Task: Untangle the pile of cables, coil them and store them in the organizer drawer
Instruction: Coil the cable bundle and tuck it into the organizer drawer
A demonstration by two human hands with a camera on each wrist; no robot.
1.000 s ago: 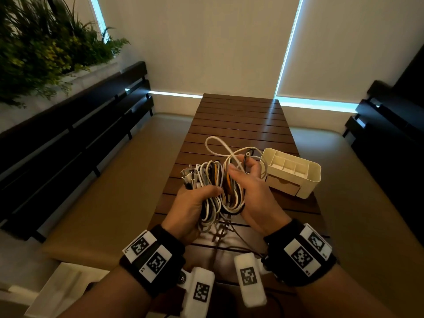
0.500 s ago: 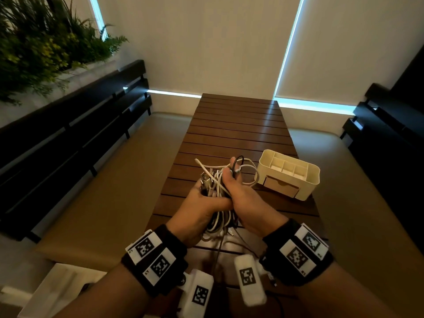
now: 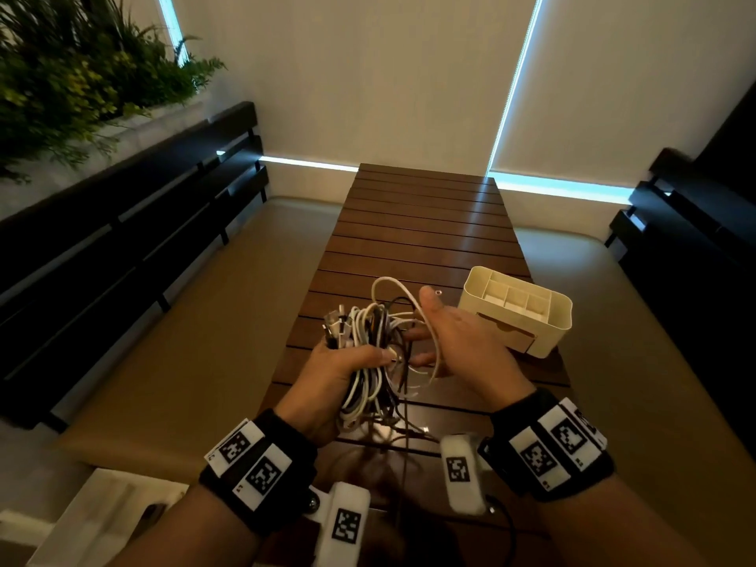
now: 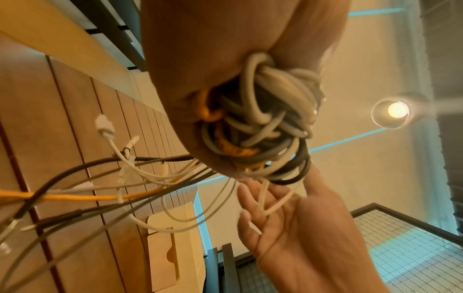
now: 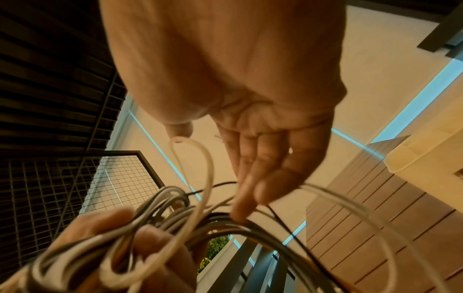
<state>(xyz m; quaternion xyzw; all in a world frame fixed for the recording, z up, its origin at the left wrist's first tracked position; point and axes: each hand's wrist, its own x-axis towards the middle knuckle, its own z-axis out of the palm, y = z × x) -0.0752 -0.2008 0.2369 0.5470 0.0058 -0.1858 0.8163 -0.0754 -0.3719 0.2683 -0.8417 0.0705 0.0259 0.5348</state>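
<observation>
Many cables (image 3: 370,354) in left hand (image 3: 331,376)

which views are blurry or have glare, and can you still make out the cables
Head view: dim but sharp, cable bundle clear in the left hand. Left wrist view: ceiling lamp flares; loose ends slightly blurred. Right wrist view: motion blur smears the cables and right hand fingers.
</observation>
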